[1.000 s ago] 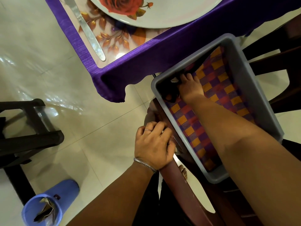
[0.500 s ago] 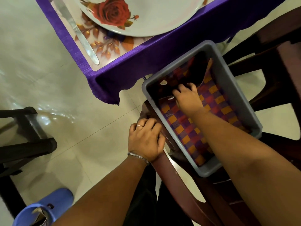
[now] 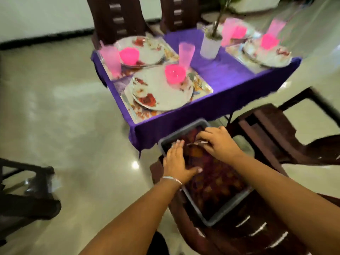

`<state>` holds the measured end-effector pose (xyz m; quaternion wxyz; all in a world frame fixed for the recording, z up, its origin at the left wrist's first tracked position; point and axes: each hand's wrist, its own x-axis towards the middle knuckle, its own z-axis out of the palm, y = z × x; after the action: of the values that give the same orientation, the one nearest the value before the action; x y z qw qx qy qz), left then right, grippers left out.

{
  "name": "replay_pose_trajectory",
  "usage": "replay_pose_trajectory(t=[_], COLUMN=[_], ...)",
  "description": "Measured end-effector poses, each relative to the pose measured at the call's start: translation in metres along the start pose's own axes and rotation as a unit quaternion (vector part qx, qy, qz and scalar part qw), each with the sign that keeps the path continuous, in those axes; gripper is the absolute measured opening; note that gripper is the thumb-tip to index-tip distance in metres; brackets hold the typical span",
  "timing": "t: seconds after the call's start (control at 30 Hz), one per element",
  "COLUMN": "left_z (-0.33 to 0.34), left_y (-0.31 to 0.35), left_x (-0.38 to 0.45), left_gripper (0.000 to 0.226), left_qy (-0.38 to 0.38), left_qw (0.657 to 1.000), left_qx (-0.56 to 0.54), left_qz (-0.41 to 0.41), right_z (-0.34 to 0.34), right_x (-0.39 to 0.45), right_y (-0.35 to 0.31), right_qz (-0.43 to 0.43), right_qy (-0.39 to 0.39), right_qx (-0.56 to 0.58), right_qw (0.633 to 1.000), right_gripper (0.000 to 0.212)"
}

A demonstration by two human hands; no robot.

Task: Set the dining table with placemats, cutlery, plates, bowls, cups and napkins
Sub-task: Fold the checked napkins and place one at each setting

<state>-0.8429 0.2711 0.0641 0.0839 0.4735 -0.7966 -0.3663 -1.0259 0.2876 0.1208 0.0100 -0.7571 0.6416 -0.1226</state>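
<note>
Plates (image 3: 161,92), pink bowls (image 3: 175,73) and cups (image 3: 186,52) already sit on the desk (image 3: 226,74) at twelve o'clock. Right hand (image 3: 219,142) pinches cutlery (image 3: 197,143) inside the grey bin (image 3: 223,220) at six o'clock; left hand (image 3: 175,161) rests flat, fingers straight, on its rim. Napkins seem left.

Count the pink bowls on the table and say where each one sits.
4. One bowl on the nearest plate, one on the far-left plate, one on the right plate, one behind the white pot. Blur may hide others.
</note>
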Motion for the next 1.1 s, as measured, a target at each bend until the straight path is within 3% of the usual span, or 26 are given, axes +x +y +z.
replay_pose_trajectory(t=[0.1,0.17,0.23,0.3,0.5,0.63,0.8,0.97,1.03,1.1], left_z=[-0.035,-0.068,-0.111,-0.155,-0.281,-0.349,-0.420,-0.484,-0.502,-0.516], left_y=[0.057,0.086,0.110,0.128,0.156,0.134,0.087,0.064,0.065,0.068], left_x=[-0.020,-0.030,-0.043,-0.053,-0.118,-0.166,-0.233,-0.295,-0.317,-0.336], left_gripper=[0.100,0.068,0.032,0.021,0.023,0.022,0.020,0.022,0.019,0.015], left_qy=[0.045,0.086,0.153,0.209,0.316,0.370,0.394,0.471,0.503,0.525], left_qw=[0.992,0.977,0.960,0.948,0.926,0.917,0.895,0.859,0.853,0.851], left_qx=[-0.117,-0.189,-0.218,-0.207,-0.015,0.069,0.205,0.200,0.134,0.000], left_qz=[0.022,0.048,0.088,0.124,0.207,0.134,0.035,-0.026,-0.019,0.018], right_z=[-0.077,-0.128,-0.176,-0.217,-0.305,-0.342,-0.378,-0.408,-0.416,-0.424], right_x=[0.007,0.019,0.029,0.040,0.057,0.070,0.080,0.089,0.096,0.100], right_y=[-0.028,-0.046,-0.068,-0.089,-0.154,-0.178,-0.190,-0.190,-0.188,-0.187], right_qz=[-0.048,-0.060,-0.066,-0.078,-0.165,-0.156,-0.108,-0.040,-0.026,-0.016], right_qy=[0.022,0.050,0.082,0.093,0.204,0.289,0.334,0.350,0.336,0.316], right_qx=[0.056,0.087,0.122,0.158,0.170,0.187,0.252,0.306,0.361,0.411], right_qw=[0.997,0.993,0.987,0.980,0.950,0.926,0.902,0.884,0.870,0.855], right_gripper=[0.025,0.018,0.015,0.014,0.017,0.025,0.019,0.021,0.018,0.010])
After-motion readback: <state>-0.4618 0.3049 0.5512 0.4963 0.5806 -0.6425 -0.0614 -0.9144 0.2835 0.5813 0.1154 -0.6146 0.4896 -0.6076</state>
